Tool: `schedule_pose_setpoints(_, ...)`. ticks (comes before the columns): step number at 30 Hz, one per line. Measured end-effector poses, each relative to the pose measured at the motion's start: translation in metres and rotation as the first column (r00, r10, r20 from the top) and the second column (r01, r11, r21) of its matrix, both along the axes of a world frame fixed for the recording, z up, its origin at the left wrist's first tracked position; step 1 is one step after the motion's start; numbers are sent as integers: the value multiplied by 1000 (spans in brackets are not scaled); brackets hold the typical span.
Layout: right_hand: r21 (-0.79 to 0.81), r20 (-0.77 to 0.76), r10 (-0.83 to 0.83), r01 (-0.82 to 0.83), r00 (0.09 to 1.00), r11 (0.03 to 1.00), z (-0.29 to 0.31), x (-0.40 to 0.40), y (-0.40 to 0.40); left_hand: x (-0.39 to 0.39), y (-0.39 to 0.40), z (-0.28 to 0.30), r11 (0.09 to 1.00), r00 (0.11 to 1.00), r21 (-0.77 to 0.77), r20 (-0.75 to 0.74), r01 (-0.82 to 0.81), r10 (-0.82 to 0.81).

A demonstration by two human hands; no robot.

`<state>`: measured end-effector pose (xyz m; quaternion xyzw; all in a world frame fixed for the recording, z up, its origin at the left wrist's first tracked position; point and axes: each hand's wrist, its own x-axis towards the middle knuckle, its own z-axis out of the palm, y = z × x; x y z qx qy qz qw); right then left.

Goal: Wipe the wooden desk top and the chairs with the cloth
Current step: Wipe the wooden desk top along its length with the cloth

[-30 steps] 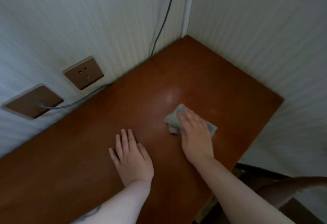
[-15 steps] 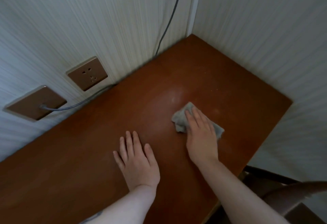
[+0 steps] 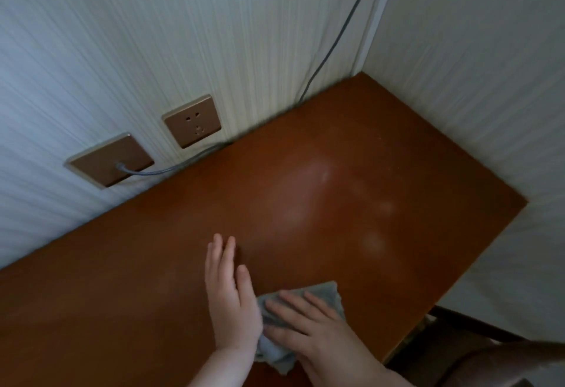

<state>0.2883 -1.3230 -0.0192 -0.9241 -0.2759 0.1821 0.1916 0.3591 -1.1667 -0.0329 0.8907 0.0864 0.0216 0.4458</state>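
Note:
The reddish-brown wooden desk top point(image 3: 305, 203) fills a corner between two white walls. A grey cloth point(image 3: 324, 295) lies crumpled on it near the front edge. My right hand point(image 3: 308, 328) presses flat on the cloth with straight, spread fingers. My left hand point(image 3: 229, 298) rests flat on the desk right beside it, its edge touching the cloth. A dark chair point(image 3: 489, 359) shows at the lower right, below the desk edge.
Two bronze wall plates sit on the left wall: a socket point(image 3: 192, 120) and a plate point(image 3: 110, 160) with a grey cable point(image 3: 171, 168) running behind the desk. Another cable point(image 3: 336, 35) climbs the corner. Pale smudges mark the desk surface point(image 3: 373, 243).
My right hand has dragged the cloth back toward me and to the left, up against my left hand. The view has shifted, so both hands sit lower in frame.

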Motion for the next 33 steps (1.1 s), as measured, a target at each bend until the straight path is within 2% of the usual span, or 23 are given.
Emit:
schedule_pose_setpoints(1,67,-28,61,-59,998,996,0,10,9,-4,11,-2,998,998,9,14,-62,62)
schedule_pose_setpoints(3,128,-28,45,-41,999,991,-1,38,28,-5,22,-8,987,987,37,44,-154,152)
schedule_pose_setpoints(5,106,32,-51,47,998,993,-6,68,34,-3,21,-12,984,988,92,45,-152,149)
schedule_pose_setpoints(6,89,62,-153,147,986,985,-11,82,31,-2,18,-14,981,991,139,35,-135,131)
schedule_pose_setpoints(7,81,101,-315,308,944,948,-14,90,23,-2,15,-15,975,993,189,27,-119,116)
schedule_pose_setpoints(9,65,181,-660,661,729,748,-18,89,9,-1,12,-15,960,996,267,11,-88,88)
schedule_pose_setpoints(10,55,220,-745,754,630,654,-19,81,9,-1,12,-16,952,997,296,3,-77,80)
schedule_pose_setpoints(11,56,254,-776,792,578,608,-20,69,14,0,12,-16,945,997,320,-6,-65,71)
schedule_pose_setpoints(12,65,266,-766,781,586,621,-20,57,23,1,11,-17,938,998,343,-13,-52,60)
schedule_pose_setpoints(15,47,199,-500,501,843,864,-19,49,51,2,9,-17,924,999,382,-37,-9,25)
schedule_pose_setpoints(16,30,176,-385,386,906,922,-16,63,50,2,9,-17,924,999,383,-40,-5,22)
schedule_pose_setpoints(17,31,179,-324,323,929,946,-14,81,44,3,9,-16,922,999,386,-40,4,13)
schedule_pose_setpoints(18,38,183,-333,332,925,942,-14,100,34,3,9,-16,919,999,393,-45,21,-4)
schedule_pose_setpoints(19,40,185,-415,415,891,909,-16,117,19,2,7,-14,919,998,393,-54,39,-19)
schedule_pose_setpoints(22,3,243,-741,763,626,646,-22,129,-30,8,-7,-8,937,996,342,-62,76,-58)
schedule_pose_setpoints(25,1,302,-856,898,419,440,-25,92,-24,25,-34,-2,951,994,291,-29,106,-102)
schedule_pose_setpoints(26,10,291,-864,902,410,431,-25,81,-10,31,-44,0,957,994,269,-26,112,-109)
schedule_pose_setpoints(27,38,260,-852,877,454,478,-26,76,3,38,-55,1,961,992,248,-25,124,-121)
schedule_pose_setpoints(29,40,247,-684,698,687,715,-24,86,8,49,-73,2,960,987,231,-27,159,-157)
schedule_pose_setpoints(30,30,236,-614,626,753,780,-20,98,-3,53,-80,2,957,985,232,-28,174,-172)
schedule_pose_setpoints(31,16,203,-622,633,756,774,-18,110,-21,57,-87,2,953,981,236,-32,192,-190)
schedule_pose_setpoints(32,-11,197,-688,703,698,711,-16,118,-42,60,-95,1,946,977,243,-40,214,-211)
schedule_pose_setpoints(33,-38,219,-771,795,598,606,-13,121,-61,62,-102,0,938,972,255,-51,233,-228)
